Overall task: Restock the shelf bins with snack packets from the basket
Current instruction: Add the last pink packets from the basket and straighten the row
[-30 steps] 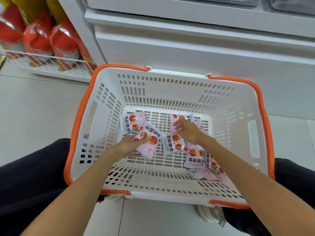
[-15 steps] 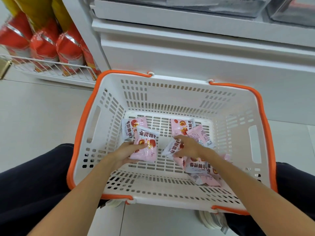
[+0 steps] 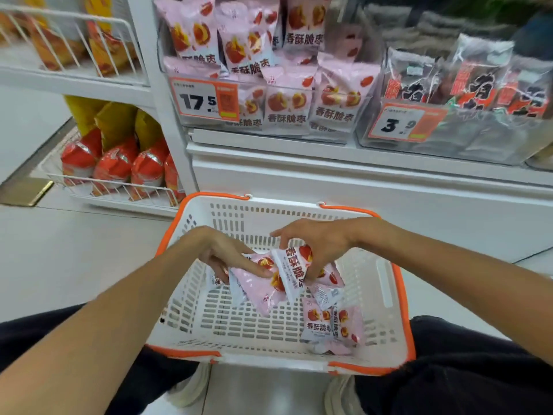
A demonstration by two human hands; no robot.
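A white basket with orange rim (image 3: 398,298) stands on the floor between my knees. My left hand (image 3: 223,253) pinches a pink snack packet (image 3: 257,287) lifted above the basket floor. Beside it my right hand (image 3: 317,244) grips another pink and white packet (image 3: 291,272), with more packets bunched under its fingers. Several loose packets (image 3: 329,323) lie in the basket's right part. Straight ahead, a clear shelf bin (image 3: 269,97) holds the same pink packets behind a 17.5 price tag (image 3: 205,98).
A neighbouring clear bin (image 3: 454,124) with dark red-lettered packets and a 3.9 tag sits to the right. A white wire rack (image 3: 113,190) at the left holds red and yellow bags. The white shelf base (image 3: 359,187) rises just behind the basket.
Both hands have closed on packets and lifted them off the basket floor, drawing together. My view has tilted up, bringing the shelf bins into sight.
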